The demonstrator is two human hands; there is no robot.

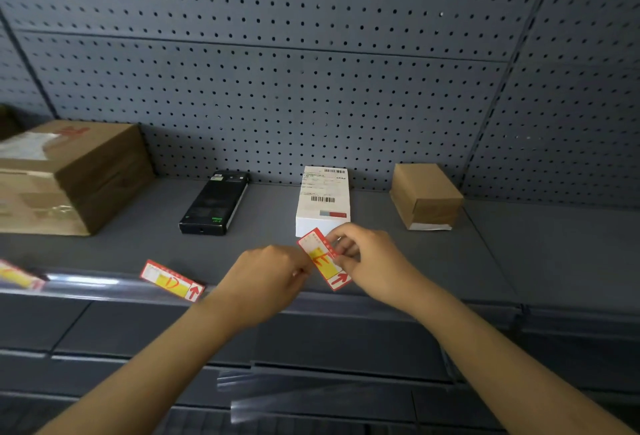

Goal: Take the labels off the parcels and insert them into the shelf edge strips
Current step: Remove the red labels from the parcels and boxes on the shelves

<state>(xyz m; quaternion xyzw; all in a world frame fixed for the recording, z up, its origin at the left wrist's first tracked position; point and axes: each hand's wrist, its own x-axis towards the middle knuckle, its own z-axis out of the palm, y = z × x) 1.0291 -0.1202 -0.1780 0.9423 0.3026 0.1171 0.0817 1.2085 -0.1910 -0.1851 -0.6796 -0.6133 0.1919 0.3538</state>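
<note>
Far-left label: a red and yellow tag at the shelf's front left edge, lying in the clear edge strip, so I take that slot as filled.
Large carton: brown, taped, at the left end of the shelf, back against the pegboard.
D label: red border, yellow field, handwritten D and an up arrow; it sits tilted on the front edge below the black box, I judge so the arrow points at its parcel. I cannot tell if it is fully seated in the strip.
Black box: long and slim, lying front to back, left of centre.
My left hand: fingers pinched on the lower left edge of the E label, steadying it just above the shelf's front edge.
E label: same style, marked E with an up arrow, held slanted between both hands, in front of the white box and not yet in the strip.
White box: shipping sticker with barcodes on top, mid-shelf; the E label looks meant for the edge below it.
My right hand: thumb and fingertips gripping the label's right edge, ready to level it and slide it down.
Small carton: plain brown, toward the right back corner, no tag on the edge before it.
</note>
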